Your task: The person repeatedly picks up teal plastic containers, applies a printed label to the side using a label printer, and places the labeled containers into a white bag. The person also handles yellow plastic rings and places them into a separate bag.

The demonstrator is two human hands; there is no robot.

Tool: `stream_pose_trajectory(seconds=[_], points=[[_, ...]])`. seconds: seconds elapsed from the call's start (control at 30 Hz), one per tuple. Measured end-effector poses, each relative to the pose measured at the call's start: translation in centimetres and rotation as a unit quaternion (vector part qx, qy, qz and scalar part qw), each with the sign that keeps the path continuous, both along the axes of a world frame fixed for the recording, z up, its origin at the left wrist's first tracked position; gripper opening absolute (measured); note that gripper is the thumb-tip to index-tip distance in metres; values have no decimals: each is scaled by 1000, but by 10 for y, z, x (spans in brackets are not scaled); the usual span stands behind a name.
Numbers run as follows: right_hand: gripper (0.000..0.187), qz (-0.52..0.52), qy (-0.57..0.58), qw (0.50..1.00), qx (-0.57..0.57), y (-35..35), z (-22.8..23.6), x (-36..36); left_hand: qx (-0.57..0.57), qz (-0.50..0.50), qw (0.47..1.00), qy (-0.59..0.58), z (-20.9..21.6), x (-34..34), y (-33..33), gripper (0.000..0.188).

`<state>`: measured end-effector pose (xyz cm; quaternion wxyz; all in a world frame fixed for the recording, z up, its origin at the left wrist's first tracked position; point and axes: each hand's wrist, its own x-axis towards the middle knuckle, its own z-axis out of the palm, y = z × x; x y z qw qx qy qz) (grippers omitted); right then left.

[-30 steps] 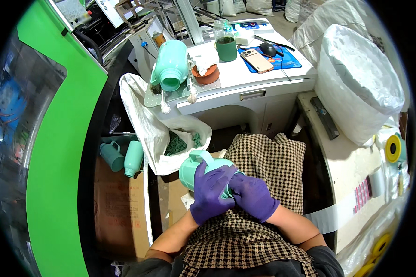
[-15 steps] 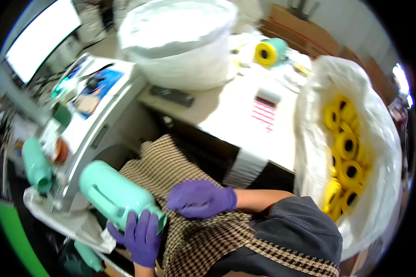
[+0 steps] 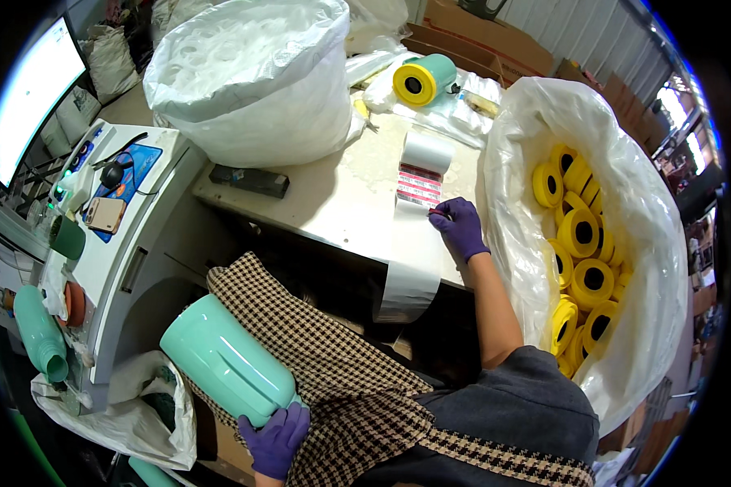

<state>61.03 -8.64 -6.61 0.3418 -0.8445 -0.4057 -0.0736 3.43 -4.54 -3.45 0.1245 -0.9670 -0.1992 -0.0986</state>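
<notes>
My left hand (image 3: pixel 276 438), in a purple glove, grips the lower end of a mint-green plastic container (image 3: pixel 226 361) lying tilted across the checked cloth (image 3: pixel 325 357) on my lap. My right hand (image 3: pixel 459 227), also gloved, reaches out to the beige table (image 3: pixel 325 203). Its fingertips pinch the edge of a red-and-white label (image 3: pixel 418 187) on a white backing strip (image 3: pixel 414 260). The strip unrolls from a small roll (image 3: pixel 428 150) and hangs over the table's front edge.
A large white bag of pale rings (image 3: pixel 252 81) stands at the back of the table, a black box (image 3: pixel 248 180) in front of it. A clear bag of yellow-ended parts (image 3: pixel 581 235) fills the right. A white machine (image 3: pixel 114 235) stands left.
The view has swung to the right. My right hand left the mint container and went out to the label strip on the table. My left hand still holds the container.
</notes>
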Motion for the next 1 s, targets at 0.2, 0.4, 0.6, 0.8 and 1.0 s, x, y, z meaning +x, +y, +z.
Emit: stream_pose_trajectory(seconds=[0.2,0.4,0.6,0.8,1.0], points=[[11,138,-26,981,130,17,68,-58,-10,20,1000,-11,2,4,-6,37],[10,473,336,807,112,97,130,-202,598,-133,672,416,-18,-2,3,79],[27,596,324,734,-30,182,124,-305,555,-90,745,358,-34,-6,-2,86],[32,589,285,750,-94,197,125,-325,212,14,975,59,7,12,2,30],[43,497,72,863,55,194,118,-346,104,-1,994,-15,7,-7,0,30]])
